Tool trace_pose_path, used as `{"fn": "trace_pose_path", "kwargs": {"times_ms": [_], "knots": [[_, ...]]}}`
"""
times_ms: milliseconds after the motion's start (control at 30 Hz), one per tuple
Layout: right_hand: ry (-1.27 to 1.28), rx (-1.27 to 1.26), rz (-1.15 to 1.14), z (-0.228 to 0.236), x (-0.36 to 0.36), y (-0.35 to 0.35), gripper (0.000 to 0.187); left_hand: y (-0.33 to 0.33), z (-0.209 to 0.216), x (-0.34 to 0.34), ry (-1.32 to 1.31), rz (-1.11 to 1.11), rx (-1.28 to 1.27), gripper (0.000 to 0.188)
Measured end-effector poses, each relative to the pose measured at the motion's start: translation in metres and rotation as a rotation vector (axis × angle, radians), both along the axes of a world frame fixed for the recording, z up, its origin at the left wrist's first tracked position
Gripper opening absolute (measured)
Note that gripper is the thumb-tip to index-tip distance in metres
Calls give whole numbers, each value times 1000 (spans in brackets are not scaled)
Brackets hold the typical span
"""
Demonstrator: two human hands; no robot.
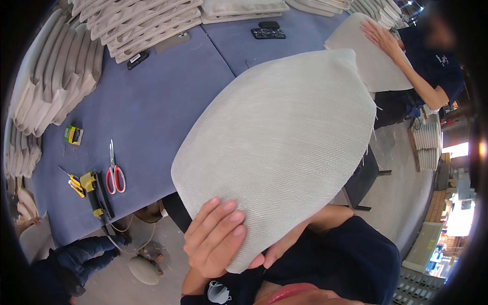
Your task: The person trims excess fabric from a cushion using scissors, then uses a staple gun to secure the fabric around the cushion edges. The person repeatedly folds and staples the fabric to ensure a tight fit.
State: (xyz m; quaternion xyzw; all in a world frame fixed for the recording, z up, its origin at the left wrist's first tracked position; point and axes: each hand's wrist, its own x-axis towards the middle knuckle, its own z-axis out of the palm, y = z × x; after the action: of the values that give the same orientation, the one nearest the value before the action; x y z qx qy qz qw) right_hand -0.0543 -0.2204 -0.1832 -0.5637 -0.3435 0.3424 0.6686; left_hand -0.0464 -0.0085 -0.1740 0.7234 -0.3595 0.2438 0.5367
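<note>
A large light-grey fabric-covered seat panel (274,137) is tilted up in front of me, reaching over the table's near edge. Loose threads stick out along its right edge. My left hand (216,239) grips its near corner, with the fingers lying over the woven face. Beneath the lower right edge, my right hand (284,246) holds the panel from behind; most of its fingers are hidden. Left of the panel, red-handled scissors (115,175) lie on the table beside a yellow and black staple gun (94,195) and a yellow-handled tool (76,185).
The blue-grey table (152,117) carries stacked panels (142,25) at the back and more panels (56,71) at left. Phones (268,33) and a small green-yellow box (73,135) lie there. At right, a co-worker's hand (381,38) rests on another panel (351,46). Another person (76,264) stands lower left near a hose (134,249).
</note>
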Motion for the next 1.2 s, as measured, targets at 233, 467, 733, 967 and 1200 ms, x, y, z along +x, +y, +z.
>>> {"fn": "trace_pose_path", "kwargs": {"times_ms": [233, 467, 733, 967, 1200], "knots": [[-72, 69, -216, 43, 22, 16, 35, 5, 2, 18, -22, 90, -96, 67], [-266, 36, -231, 46, 37, 11, 45, 1, 2, 26, -34, 190, -218, 74], [-105, 371, -727, 21, 29, -120, 70, -1, -5, -1, -64, 61, 20, 66], [597, 981, -772, 34, 28, -142, 67, 2, -18, -12, -161, -40, 174, 66], [175, 1174, -764, 12, 50, -130, 59, 3, -24, -10, -188, -2, 123, 70]]}}
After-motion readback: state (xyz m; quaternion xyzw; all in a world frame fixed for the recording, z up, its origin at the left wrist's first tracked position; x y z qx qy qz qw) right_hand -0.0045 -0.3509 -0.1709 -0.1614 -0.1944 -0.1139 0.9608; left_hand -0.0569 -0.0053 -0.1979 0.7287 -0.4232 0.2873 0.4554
